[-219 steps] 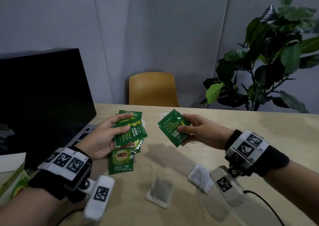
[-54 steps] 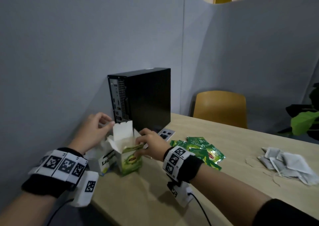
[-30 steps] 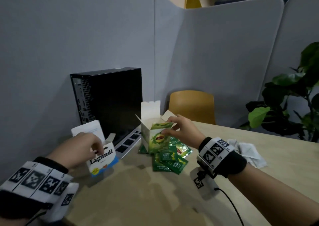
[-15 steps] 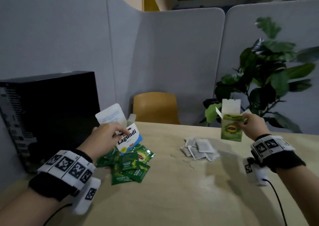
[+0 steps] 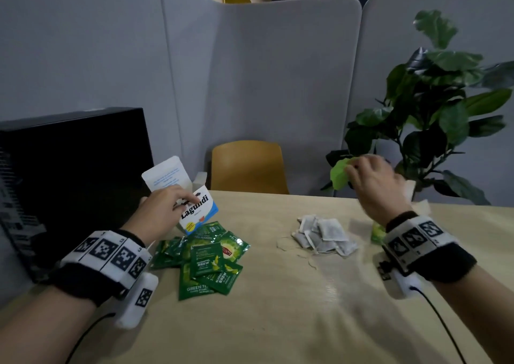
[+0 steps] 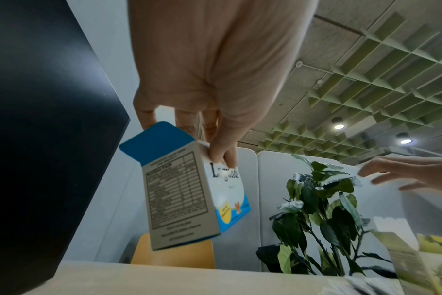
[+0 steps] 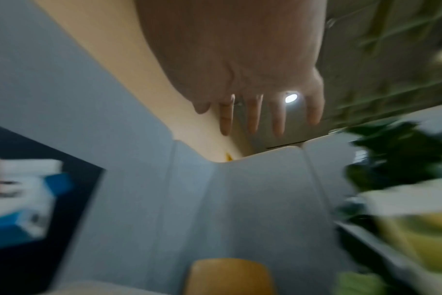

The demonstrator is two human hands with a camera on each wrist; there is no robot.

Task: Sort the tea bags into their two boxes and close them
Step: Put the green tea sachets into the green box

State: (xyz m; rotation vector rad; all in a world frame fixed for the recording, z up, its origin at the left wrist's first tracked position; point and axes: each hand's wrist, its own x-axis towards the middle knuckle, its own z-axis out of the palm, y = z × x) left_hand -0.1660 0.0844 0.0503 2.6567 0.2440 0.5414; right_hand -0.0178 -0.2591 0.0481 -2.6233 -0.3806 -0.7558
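My left hand (image 5: 178, 201) grips the white-and-blue Lagundi box (image 5: 199, 210) by its top, lid flap up, just above the pile of green sachets (image 5: 208, 258). In the left wrist view the thumb and fingers (image 6: 221, 151) pinch the tilted Lagundi box (image 6: 189, 191). My right hand (image 5: 361, 172) hovers blurred over the table's right side, fingers (image 7: 253, 115) straight and empty. The green tea box (image 5: 377, 231) stands on the table behind my right wrist, mostly hidden; the green tea box (image 6: 416, 257) shows with its lid up. Plain white tea bags (image 5: 324, 234) lie heaped at centre right.
A black computer tower (image 5: 69, 174) stands at the left, close to my left hand. A yellow chair (image 5: 247, 166) and a leafy plant (image 5: 434, 108) sit behind the far table edge, with grey partitions (image 5: 278, 72) beyond. Bare tabletop (image 5: 278, 322) lies nearest me.
My right hand carried the green box to the right, set it on the table and let go. My left hand kept hold of the Lagundi box.
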